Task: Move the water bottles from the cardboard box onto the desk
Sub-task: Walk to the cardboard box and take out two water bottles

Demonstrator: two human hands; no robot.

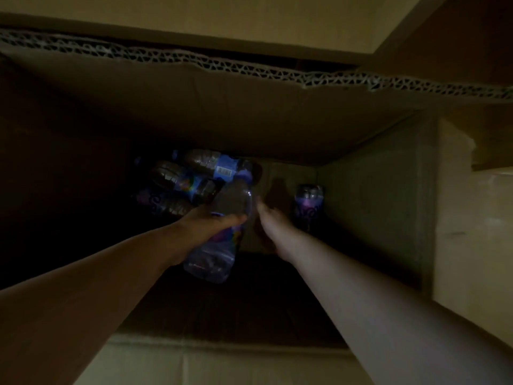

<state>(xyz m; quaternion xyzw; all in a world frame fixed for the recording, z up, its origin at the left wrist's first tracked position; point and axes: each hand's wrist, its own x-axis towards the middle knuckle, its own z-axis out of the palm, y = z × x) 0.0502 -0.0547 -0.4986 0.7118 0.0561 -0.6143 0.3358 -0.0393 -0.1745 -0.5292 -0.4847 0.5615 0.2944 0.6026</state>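
Observation:
I look down into a deep, dark cardboard box (pixel 374 207). My left hand (pixel 211 220) grips a clear water bottle (pixel 213 257) with a purple-blue label around its middle, lifted above the box floor. My right hand (pixel 270 218) reaches in just right of that bottle, its fingers stretched toward the bottle's upper part; whether they touch it is too dim to tell. Several more bottles (pixel 194 176) lie piled at the back left of the box. One bottle (pixel 308 204) stands alone at the back right, near the box's right wall.
A corrugated flap (pixel 249 70) hangs across the top of the opening. The box's near rim (pixel 222 354) lies below my forearms. A pale cardboard surface (pixel 477 245) is to the right. The left of the box interior is too dark to read.

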